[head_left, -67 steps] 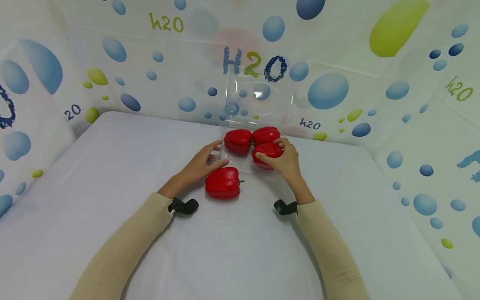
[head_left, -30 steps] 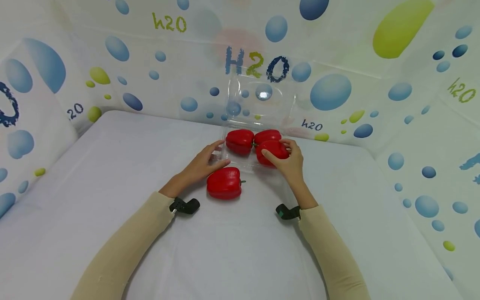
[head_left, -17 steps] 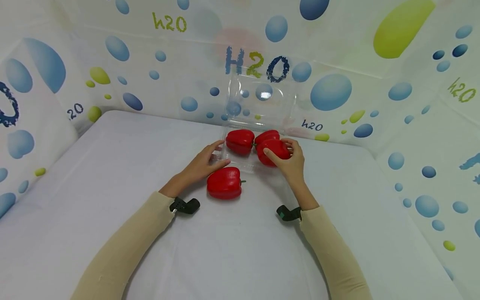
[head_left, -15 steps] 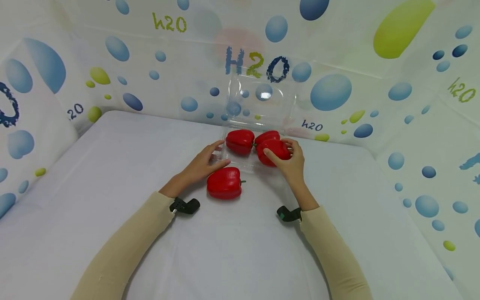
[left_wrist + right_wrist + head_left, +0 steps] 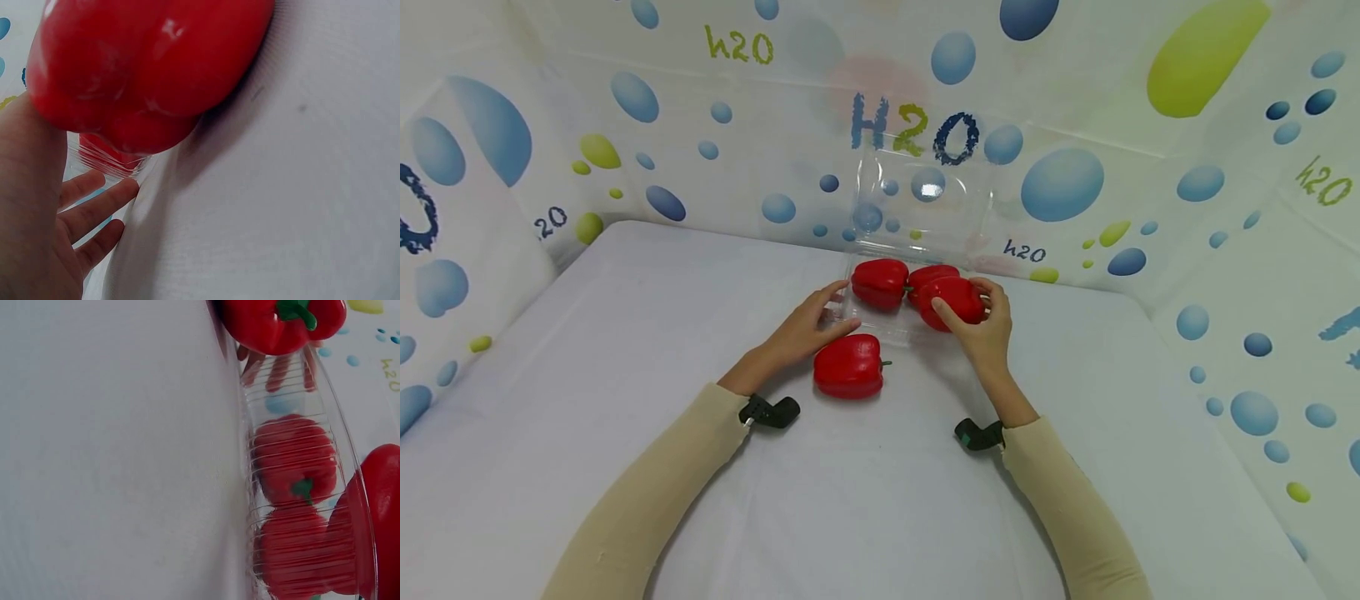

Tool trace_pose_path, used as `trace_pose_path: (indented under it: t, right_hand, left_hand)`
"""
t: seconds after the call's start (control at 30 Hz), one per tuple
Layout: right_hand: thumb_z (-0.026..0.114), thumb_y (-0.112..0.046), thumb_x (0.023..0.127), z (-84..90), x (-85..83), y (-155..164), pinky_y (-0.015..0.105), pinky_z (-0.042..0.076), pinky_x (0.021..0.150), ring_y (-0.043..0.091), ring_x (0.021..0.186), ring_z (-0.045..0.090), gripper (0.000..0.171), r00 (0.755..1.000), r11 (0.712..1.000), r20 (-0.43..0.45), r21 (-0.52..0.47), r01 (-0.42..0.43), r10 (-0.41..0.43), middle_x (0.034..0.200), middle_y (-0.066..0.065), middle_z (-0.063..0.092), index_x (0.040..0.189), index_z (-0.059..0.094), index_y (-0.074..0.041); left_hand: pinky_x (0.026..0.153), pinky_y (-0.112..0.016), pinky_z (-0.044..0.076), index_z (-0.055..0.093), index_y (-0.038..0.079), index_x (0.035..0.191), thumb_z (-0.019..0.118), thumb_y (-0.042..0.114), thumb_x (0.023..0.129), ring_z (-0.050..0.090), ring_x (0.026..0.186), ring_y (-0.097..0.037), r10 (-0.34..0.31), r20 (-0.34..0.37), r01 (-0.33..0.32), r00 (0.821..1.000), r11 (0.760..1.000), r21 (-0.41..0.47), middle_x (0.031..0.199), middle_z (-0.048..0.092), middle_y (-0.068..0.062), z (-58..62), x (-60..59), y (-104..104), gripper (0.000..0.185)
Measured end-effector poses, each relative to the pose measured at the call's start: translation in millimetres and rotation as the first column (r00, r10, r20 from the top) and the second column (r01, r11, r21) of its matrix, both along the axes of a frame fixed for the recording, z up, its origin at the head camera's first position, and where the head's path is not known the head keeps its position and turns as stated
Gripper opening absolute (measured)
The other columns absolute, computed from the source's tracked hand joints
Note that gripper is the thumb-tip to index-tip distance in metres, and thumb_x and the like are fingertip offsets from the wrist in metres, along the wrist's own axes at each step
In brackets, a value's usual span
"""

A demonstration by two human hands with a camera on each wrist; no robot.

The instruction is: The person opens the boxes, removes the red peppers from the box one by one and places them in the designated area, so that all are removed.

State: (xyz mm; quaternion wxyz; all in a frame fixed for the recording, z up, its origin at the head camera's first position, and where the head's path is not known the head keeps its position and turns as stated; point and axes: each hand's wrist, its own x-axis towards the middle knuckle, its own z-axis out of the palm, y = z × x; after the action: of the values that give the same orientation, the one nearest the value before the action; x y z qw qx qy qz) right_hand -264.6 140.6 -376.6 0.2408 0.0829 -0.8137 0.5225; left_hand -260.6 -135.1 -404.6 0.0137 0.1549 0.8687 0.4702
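My right hand [image 5: 988, 329] grips a red bell pepper [image 5: 953, 302], thumb on the near side and fingers round the far right. This pepper is tilted above the right part of a clear plastic clamshell container [image 5: 874, 322]. Inside the container lie two more red bell peppers: the left one [image 5: 880, 283] and the back right one [image 5: 925, 277], partly hidden by the held pepper. My left hand [image 5: 797, 332] rests at the container's left side, fingers extended along its wall. Just in front of the container, a further red bell pepper [image 5: 847, 367] lies on the table near my left thumb.
The container's transparent lid [image 5: 958, 196] stands raised at the back, against the patterned backdrop [image 5: 760, 125]. A white cloth covers the table [image 5: 865, 500]. Black wrist cameras [image 5: 771, 411] sit on both wrists.
My right hand has raised the pepper slightly and shifted it rightward, tilting it. The back right pepper behind it has settled a little lower. My left hand stays at the container's side.
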Motion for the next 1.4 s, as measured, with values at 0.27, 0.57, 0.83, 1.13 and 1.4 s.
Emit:
trace_pose_path:
  t: [0.27,0.57,0.83,1.13,1.4]
  right_hand:
    - [0.078,-0.031,0.080,0.3,4.4,-2,0.046,0.052,0.092,0.021,0.114,0.047,0.064,0.999,1.000,-0.053,-0.010,-0.001,0.001,0.130,0.011,0.052,0.130,0.048,-0.006]
    - [0.079,-0.029,0.079,0.2,9.8,0,0.047,0.052,0.092,0.025,0.117,0.046,0.067,0.995,1.000,-0.102,-0.009,-0.009,0.008,0.130,0.011,0.051,0.131,0.047,-0.001]
    - [0.080,-0.027,0.078,5.8,17.3,0,0.045,0.052,0.092,0.018,0.117,0.046,0.067,0.993,1.000,-0.117,-0.003,-0.021,0.020,0.132,0.010,0.051,0.131,0.046,-0.003]
    - [0.080,-0.024,0.077,6.6,26.1,5,0.036,0.051,0.089,0.015,0.117,0.046,0.067,0.991,1.000,-0.128,-0.003,-0.027,0.027,0.132,0.008,0.051,0.131,0.046,-0.004]
    - [0.081,-0.021,0.075,6.4,34.0,5,0.038,0.051,0.090,0.016,0.117,0.046,0.068,0.989,0.998,-0.139,0.018,-0.056,0.058,0.132,0.011,0.051,0.130,0.047,-0.001]
  left_hand:
    - [0.099,-0.051,0.048,0.024,0.020,0.154,0.066,0.035,0.091,0.047,0.128,-0.037,-0.003,-0.013,0.003,1.000,1.000,0.000,0.146,0.041,-0.016,-1.0,-0.7,0,0.078]
    - [0.101,-0.052,0.046,0.024,0.019,0.155,0.065,0.034,0.091,0.046,0.129,-0.037,-0.009,-0.006,0.009,1.000,1.000,0.002,0.146,0.040,-0.016,-1.1,1.8,0,0.077]
    - [0.101,-0.051,0.047,0.024,0.020,0.155,0.066,0.033,0.091,0.047,0.128,-0.036,-0.010,-0.013,0.010,1.000,1.000,0.004,0.146,0.041,-0.016,-1.6,-0.6,-2,0.077]
    - [0.100,-0.051,0.047,0.024,0.020,0.155,0.066,0.034,0.091,0.047,0.129,-0.036,-0.015,-0.007,0.015,1.000,1.000,0.008,0.146,0.041,-0.016,-1.3,-1.3,-2,0.077]
    - [0.101,-0.051,0.047,0.024,0.019,0.155,0.065,0.033,0.092,0.047,0.128,-0.037,-0.017,-0.014,0.017,1.000,1.000,0.010,0.145,0.042,-0.016,-2.4,-2.0,-1,0.076]
